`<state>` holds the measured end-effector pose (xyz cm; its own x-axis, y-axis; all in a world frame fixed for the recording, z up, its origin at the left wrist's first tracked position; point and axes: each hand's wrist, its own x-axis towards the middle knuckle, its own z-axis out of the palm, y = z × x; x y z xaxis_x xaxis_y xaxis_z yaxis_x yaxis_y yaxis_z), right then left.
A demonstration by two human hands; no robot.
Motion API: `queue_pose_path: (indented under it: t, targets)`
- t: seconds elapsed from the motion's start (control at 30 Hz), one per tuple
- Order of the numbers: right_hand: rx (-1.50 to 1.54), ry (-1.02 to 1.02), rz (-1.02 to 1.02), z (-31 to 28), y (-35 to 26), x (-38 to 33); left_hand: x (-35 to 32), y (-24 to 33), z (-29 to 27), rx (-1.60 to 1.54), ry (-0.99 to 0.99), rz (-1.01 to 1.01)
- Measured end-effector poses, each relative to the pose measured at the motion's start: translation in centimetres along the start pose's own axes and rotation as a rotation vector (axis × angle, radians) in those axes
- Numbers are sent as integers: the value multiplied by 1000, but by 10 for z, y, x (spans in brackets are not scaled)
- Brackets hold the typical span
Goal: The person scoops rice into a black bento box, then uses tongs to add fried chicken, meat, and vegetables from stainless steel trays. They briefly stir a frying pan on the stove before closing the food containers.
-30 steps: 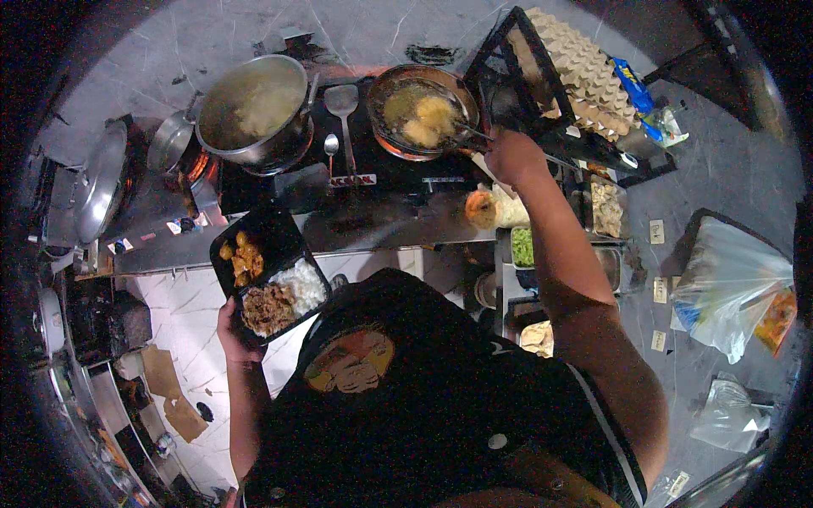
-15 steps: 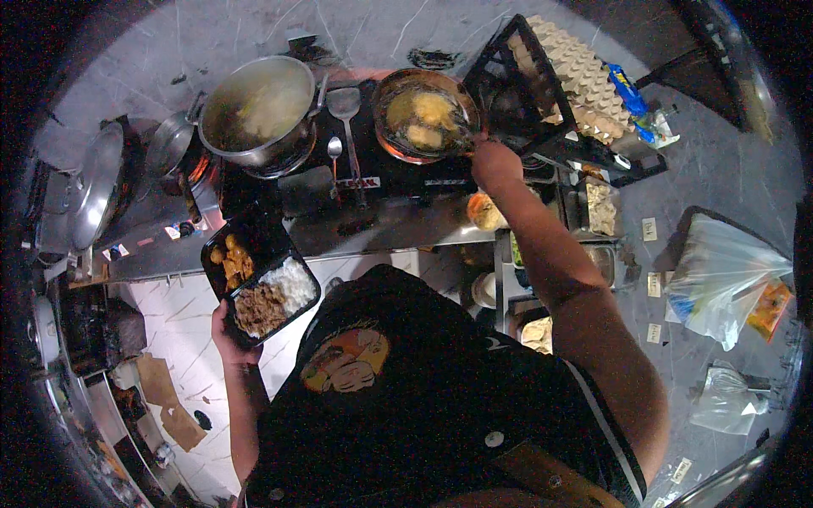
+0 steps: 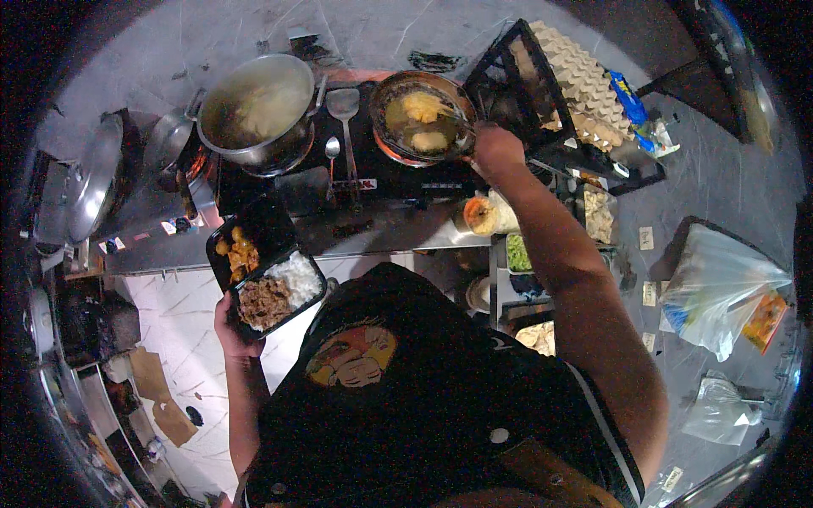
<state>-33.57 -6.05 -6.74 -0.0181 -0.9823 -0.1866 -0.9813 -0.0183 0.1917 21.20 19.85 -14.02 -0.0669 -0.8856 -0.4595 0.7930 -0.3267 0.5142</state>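
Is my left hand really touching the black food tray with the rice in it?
Touching. The head view shows the left hand gripping the lower-left edge of the black food tray, with no gap between them.

beyond your steel counter's (image 3: 385, 235) far edge you have a grey, pale-veined surface (image 3: 195, 46) with dark smudges (image 3: 436, 61). past the right end, more grey surface (image 3: 622, 356) bears small pale labels (image 3: 646, 238); you cannot tell whether that is wall. below the near edge your white, dark-veined floor (image 3: 195, 364) is brightly lit, brown cardboard (image 3: 151, 377) lying on it. shelving (image 3: 97, 398) stands below the near left corner.
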Motion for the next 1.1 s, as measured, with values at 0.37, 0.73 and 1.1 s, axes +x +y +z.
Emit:
queue_pose_path:
  t: [0.37, 0.73, 1.1]
  targets:
    - [-278, 4, -193, -110, 10, 4, 1, -22, -22, -78, 25, -17]
    - [-216, -146, -403, -180, -12, 81, -6, -19, -27, -99, 54, 35]
    - [-364, -272, -595, -160, -21, 204, -23, -17, -35, -79, 158, 49]
